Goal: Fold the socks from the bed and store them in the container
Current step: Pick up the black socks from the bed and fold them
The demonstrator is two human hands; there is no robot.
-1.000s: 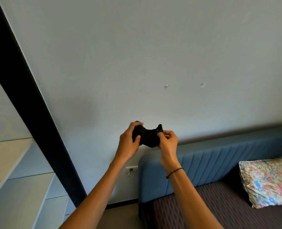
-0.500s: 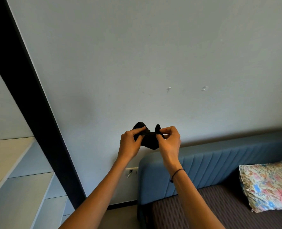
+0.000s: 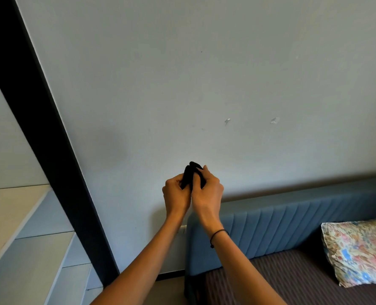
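Note:
A small black sock (image 3: 189,175) is bunched up in the air in front of the grey wall. My left hand (image 3: 175,194) and my right hand (image 3: 208,192) press together around it, thumbs and fingers pinching the fabric. Only the top fold of the sock shows above my fingers; the rest is hidden between my hands. The bed (image 3: 292,282) with a brown striped cover lies at the lower right. No container is in view.
A blue padded headboard (image 3: 292,221) runs along the wall behind the bed. A floral pillow (image 3: 358,249) lies at the right edge. White shelves (image 3: 24,249) and a black diagonal post (image 3: 39,119) stand at the left. A wall socket (image 3: 182,229) sits below my wrists.
My hands have come together, squeezing the spread sock into a tight bundle. The view has shifted slightly, with the hands lower and more central.

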